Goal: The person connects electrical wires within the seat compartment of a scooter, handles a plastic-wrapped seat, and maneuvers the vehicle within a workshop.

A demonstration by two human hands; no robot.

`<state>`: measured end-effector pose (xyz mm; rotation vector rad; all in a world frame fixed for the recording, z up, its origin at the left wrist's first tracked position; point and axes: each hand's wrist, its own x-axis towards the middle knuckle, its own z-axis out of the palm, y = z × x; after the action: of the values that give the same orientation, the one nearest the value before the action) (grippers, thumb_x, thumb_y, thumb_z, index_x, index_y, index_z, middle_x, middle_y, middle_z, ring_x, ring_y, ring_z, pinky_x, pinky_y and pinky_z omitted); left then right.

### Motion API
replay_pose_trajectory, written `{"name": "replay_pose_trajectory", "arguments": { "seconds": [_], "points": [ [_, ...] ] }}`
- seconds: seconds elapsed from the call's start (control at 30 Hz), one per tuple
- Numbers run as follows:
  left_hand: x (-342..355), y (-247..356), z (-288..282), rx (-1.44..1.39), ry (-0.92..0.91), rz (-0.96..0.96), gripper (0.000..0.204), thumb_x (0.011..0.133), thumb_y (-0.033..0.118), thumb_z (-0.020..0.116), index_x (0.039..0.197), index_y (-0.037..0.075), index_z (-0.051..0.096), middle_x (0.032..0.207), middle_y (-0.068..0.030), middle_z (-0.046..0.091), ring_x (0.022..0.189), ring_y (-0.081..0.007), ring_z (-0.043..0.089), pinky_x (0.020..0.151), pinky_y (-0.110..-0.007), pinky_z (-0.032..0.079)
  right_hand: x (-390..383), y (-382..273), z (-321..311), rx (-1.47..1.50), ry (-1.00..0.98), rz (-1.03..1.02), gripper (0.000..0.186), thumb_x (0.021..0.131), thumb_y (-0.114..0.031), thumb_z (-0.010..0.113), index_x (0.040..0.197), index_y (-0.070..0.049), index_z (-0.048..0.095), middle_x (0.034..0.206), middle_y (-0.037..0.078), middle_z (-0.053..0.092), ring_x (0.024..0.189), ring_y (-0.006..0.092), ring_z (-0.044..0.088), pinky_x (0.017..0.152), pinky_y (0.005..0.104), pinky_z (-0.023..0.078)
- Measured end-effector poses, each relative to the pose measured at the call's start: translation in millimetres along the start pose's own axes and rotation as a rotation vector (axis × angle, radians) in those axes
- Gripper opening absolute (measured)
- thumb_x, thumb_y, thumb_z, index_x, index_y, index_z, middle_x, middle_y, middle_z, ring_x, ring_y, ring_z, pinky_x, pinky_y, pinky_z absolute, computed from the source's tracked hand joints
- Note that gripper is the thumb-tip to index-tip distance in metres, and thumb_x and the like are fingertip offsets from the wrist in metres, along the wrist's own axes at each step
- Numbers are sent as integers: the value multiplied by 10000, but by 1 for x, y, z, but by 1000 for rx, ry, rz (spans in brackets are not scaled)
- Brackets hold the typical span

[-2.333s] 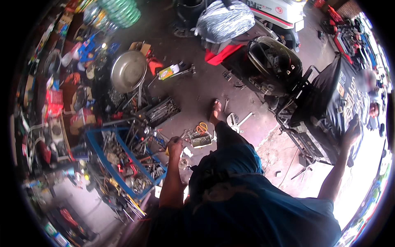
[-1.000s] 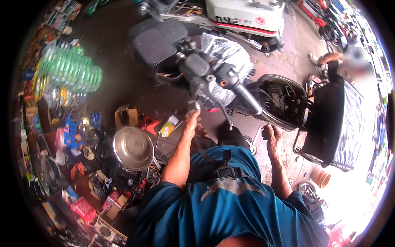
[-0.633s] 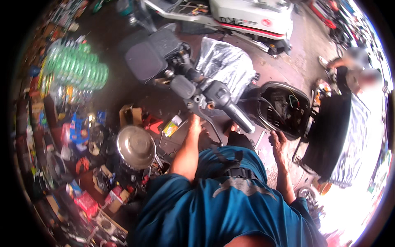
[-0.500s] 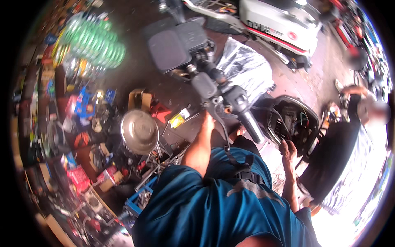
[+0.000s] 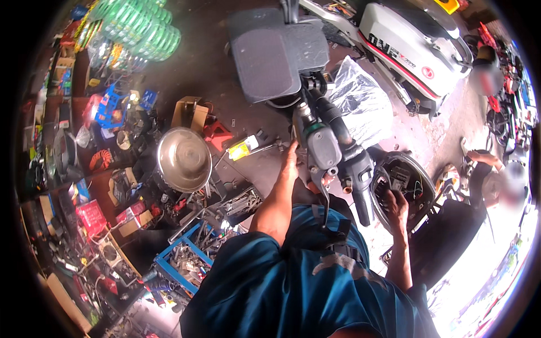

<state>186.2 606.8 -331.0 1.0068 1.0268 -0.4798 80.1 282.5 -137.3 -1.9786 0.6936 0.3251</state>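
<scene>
The left hand (image 5: 289,163) is beside the motorbike's handlebar, its fingers reaching up next to the brake-fluid reservoir (image 5: 323,147). They look fairly straight, but their tips are partly hidden, and I cannot tell whether they grip anything. The brake lever (image 5: 326,198) curves down to the right of these fingers, and past it is the black handlebar grip (image 5: 362,205). The mirror (image 5: 270,62), its dark back turned up, sits above and slightly left of the same fingers.

The right hand (image 5: 397,211) is at the near edge of the open underseat compartment (image 5: 425,174), to the right of the handlebar grip. Its fingers are bent in toward the rim; whether they are closed on it cannot be told. Wires show inside the compartment, just above and right of these fingers, and a raised black seat (image 5: 453,236) lies to their right. Clear plastic sheeting (image 5: 363,104) is above both hands' fingers, with a white motorbike body (image 5: 403,59) farther up.

Well left of the left hand's fingers is a round steel basin (image 5: 184,159); between them lies a yellow packet (image 5: 241,149). A blue metal frame (image 5: 179,273) holding tools is below and left. A co-worker (image 5: 487,159) is beyond the right hand's fingers.
</scene>
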Motion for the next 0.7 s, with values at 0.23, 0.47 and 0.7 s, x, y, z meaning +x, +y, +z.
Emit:
{"name": "replay_pose_trajectory", "arguments": {
  "seconds": [0.23,0.47,0.7],
  "points": [
    [-9,14,4,-10,28,-44,502,754,551,641,1030,133,601,858,-15,557,652,-154,506,561,-349,434,39,-49,81,305,-187,-38,267,900,-249,548,1024,-25,624,787,43,611,716,119,542,642,269,434],
    [-20,29,-6,-22,-44,-62,542,750,555,640,1078,130,561,926,-27,534,733,-175,492,605,-371,434,33,-9,144,462,-278,136,332,918,-213,521,1157,18,514,978,146,600,869,184,572,731,289,466],
    [-33,37,-3,9,-98,-80,587,746,560,639,1125,128,522,995,-40,512,814,-197,477,650,-393,435,19,-35,131,610,-342,99,388,886,-351,504,1064,-19,597,990,161,621,928,292,582,789,386,447]
  ]
}}
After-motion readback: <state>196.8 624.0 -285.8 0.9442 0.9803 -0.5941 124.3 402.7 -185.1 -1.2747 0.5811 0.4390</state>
